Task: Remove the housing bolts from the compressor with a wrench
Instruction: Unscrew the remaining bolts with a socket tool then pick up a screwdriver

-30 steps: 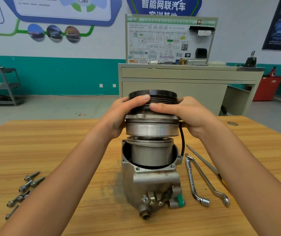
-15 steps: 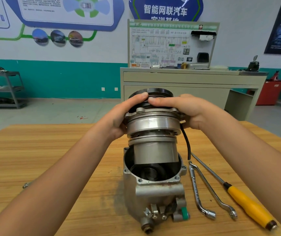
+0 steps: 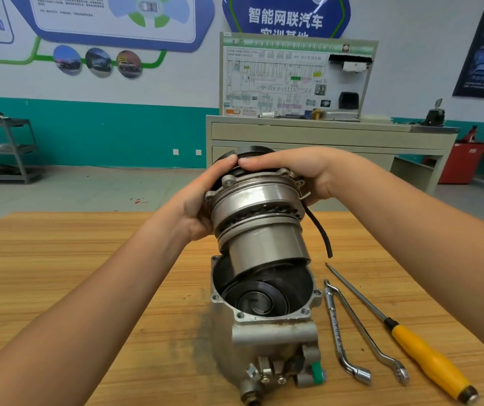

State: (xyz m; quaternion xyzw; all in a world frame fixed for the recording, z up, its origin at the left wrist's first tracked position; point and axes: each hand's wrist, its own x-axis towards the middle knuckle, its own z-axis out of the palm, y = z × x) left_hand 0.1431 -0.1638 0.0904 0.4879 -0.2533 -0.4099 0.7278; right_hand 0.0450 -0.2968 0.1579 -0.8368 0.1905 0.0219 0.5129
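Observation:
The silver compressor housing [image 3: 275, 341] stands upright on the wooden table [image 3: 59, 268], its round mouth open with a dark scroll inside. Above it I hold the front assembly [image 3: 261, 224], a metal cylinder with a black pulley on top, tilted and almost out of the housing. My left hand [image 3: 202, 197] grips its left side and my right hand [image 3: 299, 171] grips the top and right side. A black cable [image 3: 319, 232] hangs from it. Two bent wrenches [image 3: 349, 332] lie right of the housing.
A screwdriver with a yellow handle [image 3: 425, 356] lies right of the wrenches. Beyond the table stand a grey cabinet [image 3: 322, 142] with a wiring display board, a metal shelf [image 3: 3, 148] at left and a red object [image 3: 463, 159] at right.
Both hands have lifted the front assembly higher out of the housing and tilted it, exposing the dark scroll inside. The view has moved closer; the loose bolts at left are out of frame.

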